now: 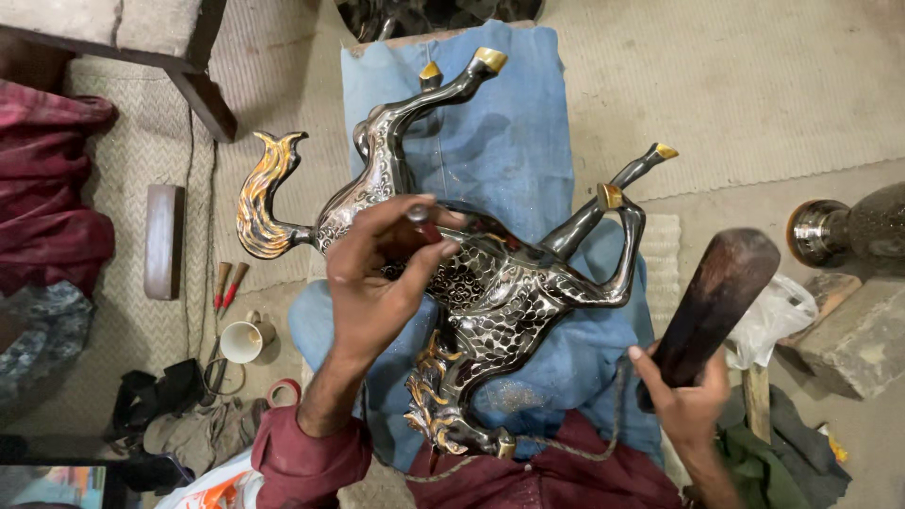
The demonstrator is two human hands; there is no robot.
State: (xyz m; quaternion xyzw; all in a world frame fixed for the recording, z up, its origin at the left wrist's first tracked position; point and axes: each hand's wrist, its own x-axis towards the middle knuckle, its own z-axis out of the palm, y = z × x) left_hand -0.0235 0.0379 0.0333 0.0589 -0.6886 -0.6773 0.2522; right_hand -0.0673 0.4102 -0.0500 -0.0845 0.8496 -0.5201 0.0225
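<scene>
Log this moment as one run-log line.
left hand: pinching small tool against metal horse | right hand: gripping wooden mallet, raised | horse: on blue cloth

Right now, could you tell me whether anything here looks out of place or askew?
The engraved silver-and-gold metal horse figure lies upside down on the blue cloth, hooves in the air. The left hand presses a small tool against its belly; the right hand holds a dark wooden mallet. Nothing looks spilled or broken.
</scene>
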